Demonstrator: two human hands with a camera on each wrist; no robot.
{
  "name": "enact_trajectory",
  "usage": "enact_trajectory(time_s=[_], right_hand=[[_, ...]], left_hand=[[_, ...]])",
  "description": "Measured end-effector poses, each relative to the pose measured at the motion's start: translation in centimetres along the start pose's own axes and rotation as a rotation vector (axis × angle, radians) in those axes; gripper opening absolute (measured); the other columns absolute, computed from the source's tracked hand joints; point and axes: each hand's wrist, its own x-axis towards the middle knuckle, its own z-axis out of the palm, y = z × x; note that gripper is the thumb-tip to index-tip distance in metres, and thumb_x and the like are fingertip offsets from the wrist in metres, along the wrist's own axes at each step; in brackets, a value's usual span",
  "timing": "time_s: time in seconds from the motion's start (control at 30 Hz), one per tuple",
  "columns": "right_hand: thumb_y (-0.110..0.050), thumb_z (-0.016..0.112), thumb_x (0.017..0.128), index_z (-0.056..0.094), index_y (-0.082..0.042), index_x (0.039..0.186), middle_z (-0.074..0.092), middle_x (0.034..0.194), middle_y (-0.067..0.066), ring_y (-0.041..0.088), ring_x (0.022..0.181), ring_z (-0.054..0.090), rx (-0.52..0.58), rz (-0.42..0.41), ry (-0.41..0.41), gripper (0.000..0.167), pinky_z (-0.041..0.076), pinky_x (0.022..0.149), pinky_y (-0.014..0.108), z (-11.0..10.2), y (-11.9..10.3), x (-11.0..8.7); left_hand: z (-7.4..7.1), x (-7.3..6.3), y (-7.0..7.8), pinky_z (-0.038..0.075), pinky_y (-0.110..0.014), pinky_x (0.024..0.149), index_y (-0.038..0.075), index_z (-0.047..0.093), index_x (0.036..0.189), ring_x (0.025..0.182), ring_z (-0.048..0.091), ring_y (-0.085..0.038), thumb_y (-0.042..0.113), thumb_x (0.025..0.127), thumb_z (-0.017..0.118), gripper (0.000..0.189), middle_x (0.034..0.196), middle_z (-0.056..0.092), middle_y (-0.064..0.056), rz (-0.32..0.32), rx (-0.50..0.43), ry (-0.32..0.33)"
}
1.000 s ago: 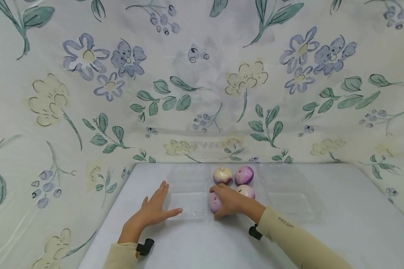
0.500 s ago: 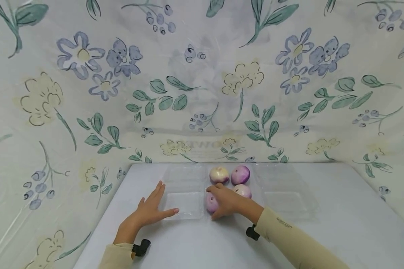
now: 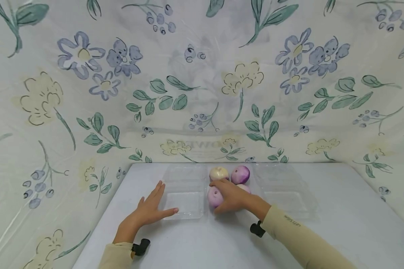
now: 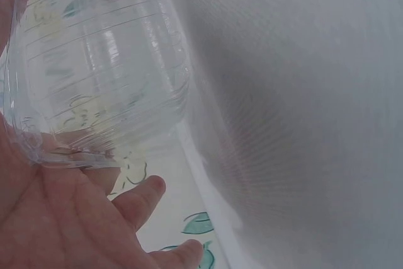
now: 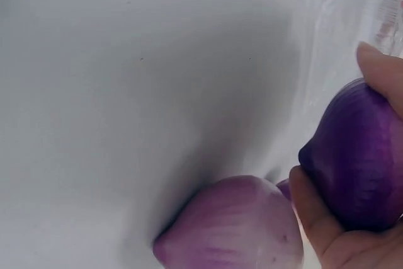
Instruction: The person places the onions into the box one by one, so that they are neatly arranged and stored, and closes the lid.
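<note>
My right hand [image 3: 233, 196] grips a purple onion [image 3: 215, 197], its thumb and fingers curled around the sides; in the right wrist view that onion [image 5: 356, 155] looks deep purple. Close by lies a paler pink-purple onion [image 5: 236, 228], mostly covered by the hand in the head view. Two more stand behind: a yellowish-white onion [image 3: 219, 173] and a purple-and-white onion [image 3: 240, 174]. My left hand [image 3: 148, 209], fingers spread and straight, rests against the left side of a clear plastic box [image 3: 185, 205]. The left wrist view shows that ribbed box [image 4: 107, 61] beside the palm.
Right of the onions lies another clear plastic tray or box [image 3: 286, 201]. All of this stands on a white table [image 3: 195, 246]. A flower-patterned sheet [image 3: 202, 93] hangs behind the table's back edge.
My right hand, holding the onion, has risen slightly and shifted a little to the right, now covering more of the neighbouring onion. The left hand stays at the box.
</note>
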Motion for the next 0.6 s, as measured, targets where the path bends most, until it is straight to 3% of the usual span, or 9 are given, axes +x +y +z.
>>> enact_trajectory(time_s=[0.6], right_hand=[[-0.039,0.087,0.071,0.05,-0.015,0.14,0.058,0.132,0.0,0.018,0.114,0.059,0.154,-0.044,0.107,0.082,0.052,0.099,0.044,-0.4,0.5,-1.1]], left_hand=[[0.0,0.0,0.0,0.007,-0.076,0.112,0.0,0.013,0.157,0.15,0.017,-0.044,0.065,0.081,0.067,0.114,0.166,0.005,-0.02,-0.006,-0.006,0.008]])
